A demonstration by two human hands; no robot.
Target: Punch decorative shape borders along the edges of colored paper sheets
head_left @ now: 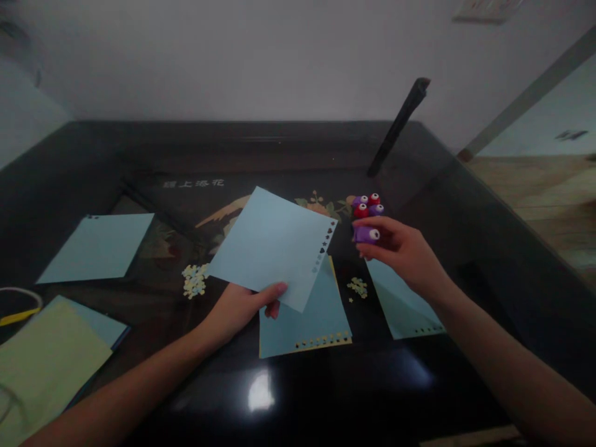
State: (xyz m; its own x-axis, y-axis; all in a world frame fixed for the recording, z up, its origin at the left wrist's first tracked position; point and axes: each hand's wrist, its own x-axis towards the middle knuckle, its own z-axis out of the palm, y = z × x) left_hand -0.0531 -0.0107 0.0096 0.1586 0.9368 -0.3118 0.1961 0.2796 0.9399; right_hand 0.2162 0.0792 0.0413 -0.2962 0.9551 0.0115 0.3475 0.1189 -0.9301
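Observation:
My left hand (251,304) grips a light blue sheet of paper (274,242) by its lower edge, thumb on top. Small shapes, a heart and a star among them, are cut along the sheet's right edge. Between the thumb and fingers of my right hand (400,248) is a purple craft punch (365,234) with a white round part. Just behind it stand several more red and purple punches (367,206). Beneath the held sheet lies a blue sheet (307,329) over a yellow one, with a row of holes near its front edge.
Small paper cutouts lie in two heaps, one left (194,280) and one right (357,287). Another punched blue sheet (410,304) is under my right arm. At left lie a blue sheet (100,245) and yellow paper (51,366). A black stick-like object (398,127) rises at the back right.

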